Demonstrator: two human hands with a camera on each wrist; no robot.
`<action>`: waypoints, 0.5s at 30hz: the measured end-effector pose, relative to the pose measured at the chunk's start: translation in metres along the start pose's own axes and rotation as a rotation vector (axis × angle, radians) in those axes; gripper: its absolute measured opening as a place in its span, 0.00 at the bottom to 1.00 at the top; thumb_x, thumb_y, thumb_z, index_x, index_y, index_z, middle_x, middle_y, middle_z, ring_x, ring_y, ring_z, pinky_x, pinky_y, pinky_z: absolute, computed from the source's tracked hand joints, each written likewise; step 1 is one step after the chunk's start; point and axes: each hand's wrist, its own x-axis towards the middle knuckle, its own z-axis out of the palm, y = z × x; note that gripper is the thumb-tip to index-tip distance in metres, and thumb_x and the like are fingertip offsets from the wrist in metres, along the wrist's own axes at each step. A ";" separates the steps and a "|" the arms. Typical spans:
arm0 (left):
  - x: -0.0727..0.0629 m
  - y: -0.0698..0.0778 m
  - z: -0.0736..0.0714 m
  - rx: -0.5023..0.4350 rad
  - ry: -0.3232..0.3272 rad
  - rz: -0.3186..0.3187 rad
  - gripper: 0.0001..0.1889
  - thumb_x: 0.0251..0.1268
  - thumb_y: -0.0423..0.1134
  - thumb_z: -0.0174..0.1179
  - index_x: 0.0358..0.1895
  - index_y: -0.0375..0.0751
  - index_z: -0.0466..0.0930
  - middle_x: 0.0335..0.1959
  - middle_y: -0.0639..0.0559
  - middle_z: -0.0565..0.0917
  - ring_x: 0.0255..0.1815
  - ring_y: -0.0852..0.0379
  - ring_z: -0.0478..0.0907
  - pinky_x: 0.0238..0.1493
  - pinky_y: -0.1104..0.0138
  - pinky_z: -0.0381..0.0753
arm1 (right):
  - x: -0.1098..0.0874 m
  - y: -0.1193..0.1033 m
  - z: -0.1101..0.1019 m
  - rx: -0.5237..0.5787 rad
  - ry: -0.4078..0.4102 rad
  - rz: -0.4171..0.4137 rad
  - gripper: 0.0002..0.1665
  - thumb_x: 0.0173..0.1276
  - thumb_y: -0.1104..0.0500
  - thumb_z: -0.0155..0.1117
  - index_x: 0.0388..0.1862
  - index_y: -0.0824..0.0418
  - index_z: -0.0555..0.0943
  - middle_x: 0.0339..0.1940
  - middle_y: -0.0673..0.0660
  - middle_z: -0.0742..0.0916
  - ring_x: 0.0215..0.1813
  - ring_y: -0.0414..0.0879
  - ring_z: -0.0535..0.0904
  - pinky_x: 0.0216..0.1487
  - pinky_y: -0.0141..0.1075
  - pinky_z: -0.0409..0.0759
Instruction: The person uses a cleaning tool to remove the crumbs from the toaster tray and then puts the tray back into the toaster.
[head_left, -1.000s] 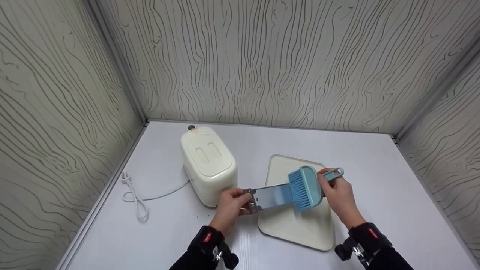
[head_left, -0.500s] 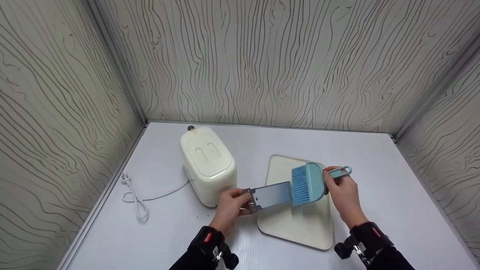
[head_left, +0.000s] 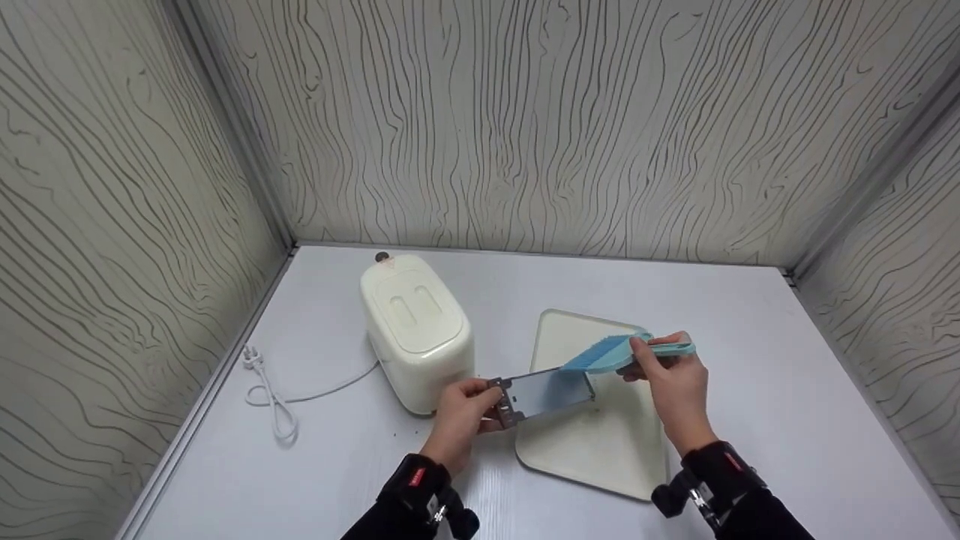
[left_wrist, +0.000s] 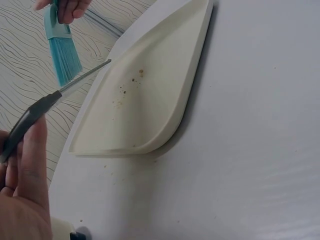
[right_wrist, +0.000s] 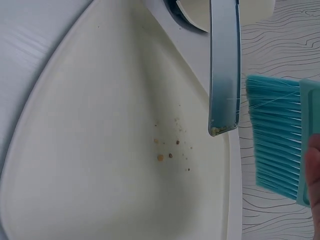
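Observation:
My left hand point(head_left: 461, 416) pinches the dark end of a flat metal crumb tray point(head_left: 547, 394), which slants out over a cream serving tray point(head_left: 592, 450). In my right hand point(head_left: 675, 390) is the handle of a light blue cleaning brush point(head_left: 609, 354). Its bristles point(right_wrist: 275, 135) overlap the crumb tray's far end in the head view. Crumbs point(right_wrist: 216, 131) gather at that end's lip in the right wrist view. More brown and tan crumbs point(left_wrist: 125, 92) lie scattered on the serving tray below.
A cream toaster point(head_left: 420, 337) with a lid on top stands just left of the hands. Its white cord point(head_left: 330, 391) runs left to a plug point(head_left: 251, 356). Small specks point(head_left: 405, 433) lie on the white table before the toaster. Patterned walls point(head_left: 480, 135) enclose the table.
The brush first slid right, off the crumb tray's end, then came back left over it and tilted, so its bristles now appear nearly edge-on. The left hand and crumb tray stayed almost still.

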 end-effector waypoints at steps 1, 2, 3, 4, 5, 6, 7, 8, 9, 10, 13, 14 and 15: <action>0.000 -0.001 0.000 0.001 0.001 -0.001 0.11 0.68 0.31 0.62 0.48 0.26 0.80 0.36 0.43 0.84 0.32 0.53 0.84 0.38 0.60 0.90 | -0.001 0.001 0.002 0.012 0.003 -0.011 0.27 0.70 0.43 0.68 0.45 0.62 0.68 0.33 0.57 0.89 0.32 0.49 0.89 0.38 0.36 0.89; 0.000 -0.001 0.001 0.001 0.001 -0.001 0.11 0.68 0.30 0.62 0.48 0.26 0.80 0.36 0.43 0.84 0.32 0.53 0.83 0.38 0.59 0.90 | -0.001 0.002 0.003 0.019 0.004 -0.018 0.27 0.70 0.43 0.68 0.44 0.62 0.68 0.33 0.58 0.90 0.32 0.50 0.90 0.38 0.37 0.89; 0.000 -0.001 0.001 0.001 0.002 -0.003 0.11 0.68 0.30 0.62 0.48 0.26 0.80 0.36 0.43 0.84 0.32 0.53 0.84 0.38 0.59 0.90 | -0.001 0.004 0.005 0.023 0.003 -0.024 0.27 0.70 0.43 0.68 0.44 0.62 0.68 0.33 0.58 0.90 0.32 0.51 0.90 0.38 0.38 0.90; 0.000 -0.001 0.001 0.000 0.001 -0.004 0.11 0.68 0.30 0.62 0.48 0.26 0.80 0.36 0.43 0.84 0.32 0.53 0.84 0.39 0.59 0.90 | -0.001 0.005 0.006 0.017 0.001 -0.029 0.28 0.70 0.42 0.68 0.44 0.62 0.68 0.34 0.59 0.90 0.32 0.51 0.90 0.38 0.39 0.90; 0.000 -0.001 0.002 -0.001 0.001 -0.005 0.11 0.68 0.30 0.62 0.49 0.26 0.80 0.37 0.42 0.84 0.33 0.53 0.84 0.39 0.59 0.90 | -0.002 0.006 0.007 0.012 -0.002 -0.031 0.28 0.70 0.41 0.68 0.43 0.62 0.68 0.34 0.59 0.90 0.32 0.51 0.90 0.38 0.39 0.90; 0.000 -0.001 0.002 -0.003 0.001 -0.006 0.11 0.68 0.30 0.62 0.49 0.26 0.80 0.37 0.42 0.84 0.33 0.53 0.84 0.39 0.59 0.90 | -0.002 0.007 0.008 0.010 -0.007 -0.033 0.28 0.70 0.41 0.67 0.43 0.62 0.68 0.34 0.59 0.90 0.33 0.51 0.90 0.38 0.40 0.90; -0.001 0.000 0.002 -0.004 0.000 -0.009 0.11 0.68 0.30 0.62 0.49 0.26 0.80 0.38 0.42 0.84 0.33 0.53 0.84 0.39 0.59 0.90 | -0.002 0.008 0.008 0.005 -0.012 -0.033 0.28 0.71 0.41 0.67 0.43 0.62 0.68 0.34 0.60 0.90 0.33 0.51 0.90 0.38 0.40 0.90; -0.001 0.000 0.003 -0.005 -0.001 -0.010 0.11 0.68 0.30 0.62 0.49 0.26 0.80 0.38 0.42 0.84 0.33 0.53 0.84 0.39 0.59 0.90 | -0.002 0.009 0.008 -0.003 -0.016 -0.030 0.28 0.71 0.41 0.67 0.43 0.62 0.68 0.34 0.60 0.90 0.33 0.51 0.90 0.38 0.40 0.90; -0.001 0.000 0.003 -0.003 -0.003 -0.011 0.11 0.68 0.30 0.62 0.49 0.26 0.80 0.38 0.42 0.85 0.33 0.53 0.84 0.39 0.59 0.90 | -0.002 0.011 0.008 -0.010 -0.020 -0.026 0.28 0.71 0.40 0.67 0.43 0.62 0.68 0.34 0.60 0.90 0.33 0.51 0.90 0.38 0.40 0.90; -0.001 0.000 0.003 -0.003 -0.006 -0.010 0.11 0.68 0.30 0.62 0.49 0.26 0.80 0.38 0.42 0.85 0.33 0.53 0.84 0.39 0.59 0.90 | -0.002 0.012 0.007 -0.015 -0.026 -0.021 0.28 0.71 0.40 0.66 0.43 0.62 0.68 0.33 0.60 0.90 0.32 0.52 0.90 0.38 0.40 0.90; -0.001 0.000 0.002 -0.002 -0.013 -0.005 0.11 0.69 0.30 0.61 0.49 0.26 0.80 0.38 0.41 0.85 0.33 0.53 0.84 0.39 0.59 0.90 | -0.003 0.016 0.004 -0.024 -0.037 -0.005 0.28 0.72 0.41 0.66 0.42 0.62 0.68 0.33 0.60 0.90 0.32 0.52 0.90 0.37 0.41 0.90; 0.000 0.000 0.002 -0.001 -0.014 -0.005 0.11 0.69 0.30 0.62 0.49 0.26 0.80 0.38 0.41 0.85 0.34 0.53 0.84 0.39 0.59 0.90 | -0.003 0.017 0.003 -0.019 -0.040 0.001 0.28 0.72 0.41 0.66 0.42 0.63 0.68 0.33 0.61 0.90 0.32 0.52 0.90 0.37 0.42 0.90; 0.000 0.001 0.001 0.002 -0.016 -0.002 0.11 0.69 0.30 0.62 0.49 0.26 0.80 0.38 0.41 0.85 0.34 0.53 0.84 0.39 0.59 0.90 | -0.003 0.018 0.002 -0.019 -0.044 0.008 0.27 0.72 0.42 0.66 0.42 0.63 0.68 0.32 0.61 0.91 0.31 0.52 0.90 0.37 0.42 0.90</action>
